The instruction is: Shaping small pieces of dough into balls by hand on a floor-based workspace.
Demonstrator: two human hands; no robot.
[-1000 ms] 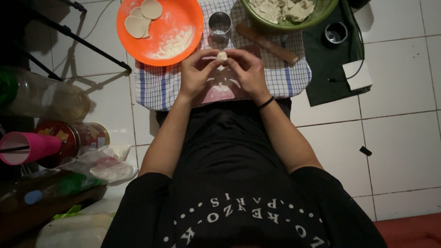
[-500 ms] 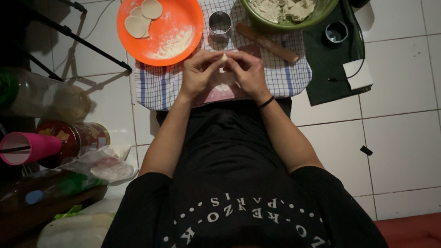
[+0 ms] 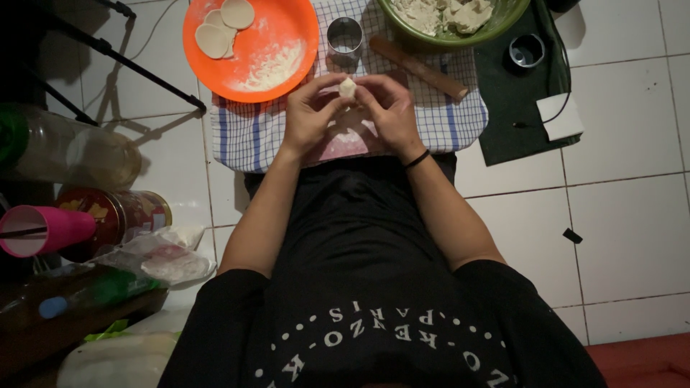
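Both hands meet over a blue-checked cloth (image 3: 445, 118) on the tiled floor. My left hand (image 3: 310, 111) and my right hand (image 3: 392, 108) pinch a small pale dumpling (image 3: 347, 88) between their fingertips. A black band circles my right wrist. Beyond the hands lie an orange plate (image 3: 287, 29) with round dough wrappers (image 3: 224, 25) and flour, a metal ring cutter (image 3: 345, 34), a wooden rolling pin (image 3: 418, 67) and a green bowl (image 3: 503, 21) of pale filling.
A dark green mat (image 3: 514, 122) on the right holds a small round lid and a white block. On the left are a clear plastic bottle (image 3: 68, 154), a red tin (image 3: 115, 212), a pink cup (image 3: 43, 230), plastic bags and black stand legs.
The fingers have kept working the dumpling; it shows again between the fingertips, slightly higher than half a second ago. Arms and objects around stay put.
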